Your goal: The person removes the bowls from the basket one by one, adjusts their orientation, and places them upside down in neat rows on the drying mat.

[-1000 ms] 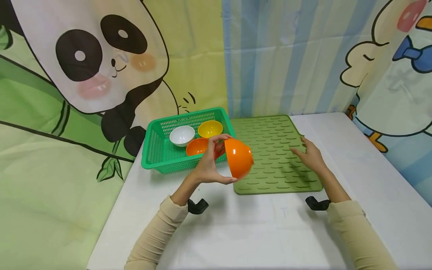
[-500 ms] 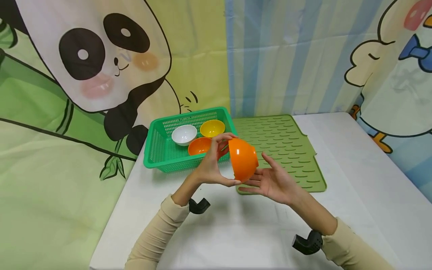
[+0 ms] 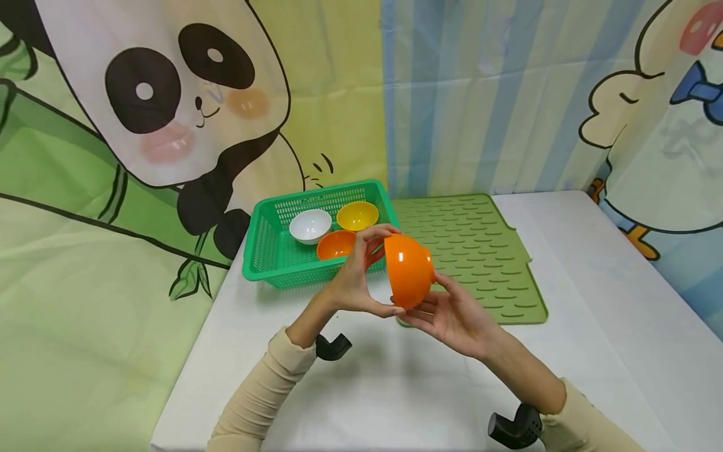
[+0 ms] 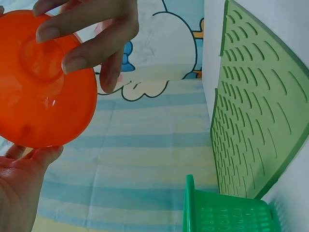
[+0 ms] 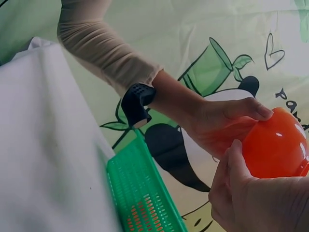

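Above the table, an orange bowl (image 3: pixel 410 273) is tipped on its side, its opening facing left and its foot facing right. My left hand (image 3: pixel 354 284) grips it by the rim, thumb below and fingers above. From the right, my right hand (image 3: pixel 460 321) holds the bowl too, its thumb at the foot and its fingers under the lower side. The right wrist view shows the orange bowl (image 5: pixel 275 145) between both hands. In the left wrist view, fingers (image 4: pixel 91 41) cross in front of the orange bowl (image 4: pixel 53 111).
A green basket (image 3: pixel 294 277) stands at the back left, with a white bowl (image 3: pixel 309 227), a yellow bowl (image 3: pixel 358 215) and another orange bowl (image 3: pixel 333 245) inside. Beside it a green ridged mat (image 3: pixel 491 276) lies on the white table (image 3: pixel 395 389). A printed curtain (image 3: pixel 339 94) hangs behind.
My right hand has left the mat's right side, come across to the left and taken hold of the orange bowl. My left hand keeps its grip with little movement.
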A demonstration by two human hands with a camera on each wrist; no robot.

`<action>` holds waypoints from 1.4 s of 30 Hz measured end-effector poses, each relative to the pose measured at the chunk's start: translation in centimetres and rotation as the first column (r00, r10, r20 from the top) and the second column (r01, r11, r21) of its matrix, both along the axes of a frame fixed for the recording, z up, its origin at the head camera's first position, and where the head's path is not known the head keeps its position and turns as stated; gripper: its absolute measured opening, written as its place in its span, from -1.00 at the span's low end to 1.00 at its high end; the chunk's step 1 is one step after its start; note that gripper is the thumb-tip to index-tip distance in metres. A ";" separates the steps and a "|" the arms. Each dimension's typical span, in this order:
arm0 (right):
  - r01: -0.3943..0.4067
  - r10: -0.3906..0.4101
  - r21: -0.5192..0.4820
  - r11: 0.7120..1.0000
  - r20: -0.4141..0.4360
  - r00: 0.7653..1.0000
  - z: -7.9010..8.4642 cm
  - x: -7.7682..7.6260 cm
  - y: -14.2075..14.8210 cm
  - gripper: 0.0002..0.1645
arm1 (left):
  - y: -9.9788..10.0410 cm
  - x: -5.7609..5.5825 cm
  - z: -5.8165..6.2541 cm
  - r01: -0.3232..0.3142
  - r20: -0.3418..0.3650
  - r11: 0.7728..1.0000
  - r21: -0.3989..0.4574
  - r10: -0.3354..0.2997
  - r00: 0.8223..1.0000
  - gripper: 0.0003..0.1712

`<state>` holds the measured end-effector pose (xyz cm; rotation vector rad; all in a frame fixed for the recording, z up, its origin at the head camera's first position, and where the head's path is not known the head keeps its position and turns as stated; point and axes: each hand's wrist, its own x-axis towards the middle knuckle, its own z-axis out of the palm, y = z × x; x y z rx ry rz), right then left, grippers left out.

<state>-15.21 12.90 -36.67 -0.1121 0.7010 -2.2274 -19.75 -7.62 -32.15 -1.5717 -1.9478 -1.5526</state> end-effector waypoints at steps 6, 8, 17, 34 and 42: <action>0.027 -0.027 -0.007 1.000 0.020 0.999 0.1 0.1 -0.1 -0.26 | 0.0 0.1 -0.1 -0.005 0.017 1.000 0.010 0.005 1.000 0.12; 0.029 -0.029 -0.009 1.000 0.019 0.999 0.2 0.2 -0.1 -0.28 | 0.0 0.1 -0.1 -0.005 0.017 1.000 0.014 0.004 1.000 0.12; 0.017 -0.011 0.071 0.997 -0.080 0.997 1.3 -0.5 0.9 -0.36 | 0.5 -0.3 0.4 0.001 -0.035 0.999 0.034 0.000 0.999 0.13; 0.446 0.177 0.754 0.482 -0.582 0.794 6.2 -1.6 4.3 -0.19 | 0.0 0.6 -1.1 -0.191 -0.069 0.978 -0.082 0.185 0.980 0.33; 0.557 0.240 0.768 0.315 -0.632 0.736 6.1 -1.6 4.1 -0.16 | 1.5 1.1 -3.8 -0.383 -0.153 0.903 -0.195 0.357 0.921 0.44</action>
